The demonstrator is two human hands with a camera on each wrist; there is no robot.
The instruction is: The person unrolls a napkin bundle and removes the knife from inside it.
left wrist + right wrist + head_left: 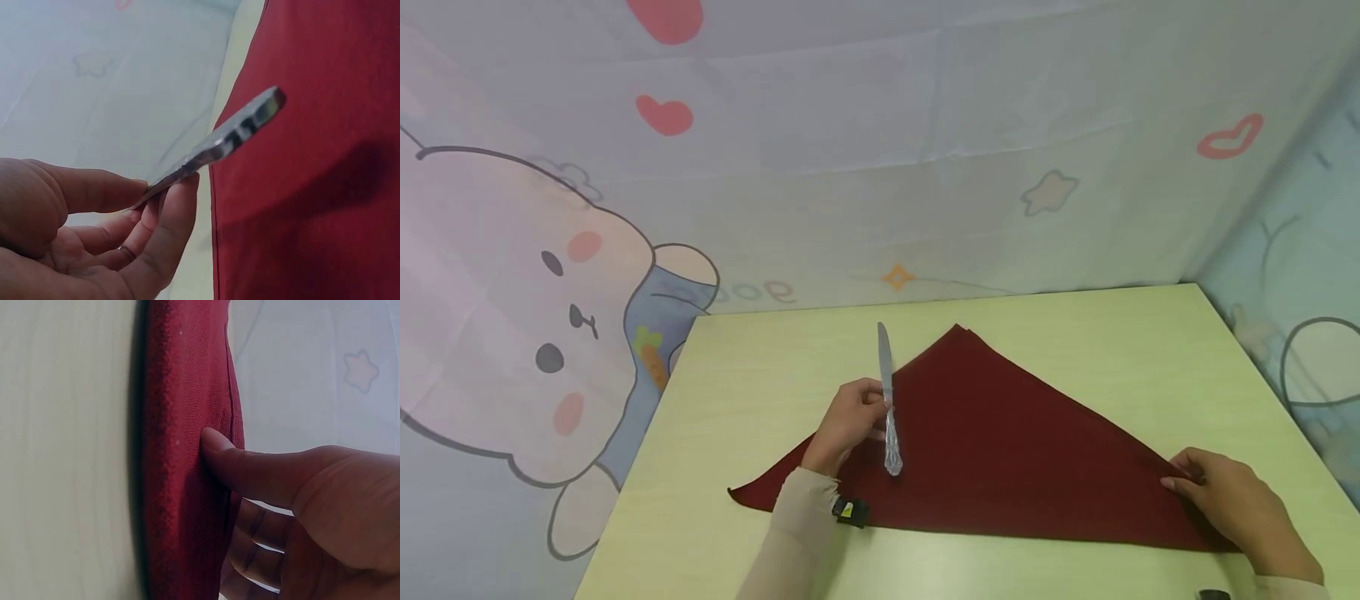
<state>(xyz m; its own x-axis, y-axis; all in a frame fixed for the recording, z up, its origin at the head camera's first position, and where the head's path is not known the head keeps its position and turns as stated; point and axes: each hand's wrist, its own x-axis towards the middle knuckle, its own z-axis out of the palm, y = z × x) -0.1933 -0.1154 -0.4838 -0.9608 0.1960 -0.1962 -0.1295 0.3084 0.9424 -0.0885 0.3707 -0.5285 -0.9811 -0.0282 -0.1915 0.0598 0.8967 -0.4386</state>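
Note:
A dark red cloth napkin [1000,442], folded into a triangle, lies on the table with its peak pointing away from me. My left hand [850,421] pinches a silver table knife [891,442] between thumb and fingers, over the napkin's left part. The knife's blade points to the back and its ornate handle toward me; in the left wrist view the handle end [250,122] stands above the napkin and casts a shadow on it. At the right corner, my right hand [1232,500] pinches the napkin's edge, thumb on top and fingers beneath, as the right wrist view shows.
The pale yellow table [760,358] ends at the back against a hanging printed cloth [850,208] with hearts and a bear. Another printed sheet [1322,275] hangs along the right side. A small black device [852,512] sits at the left wrist.

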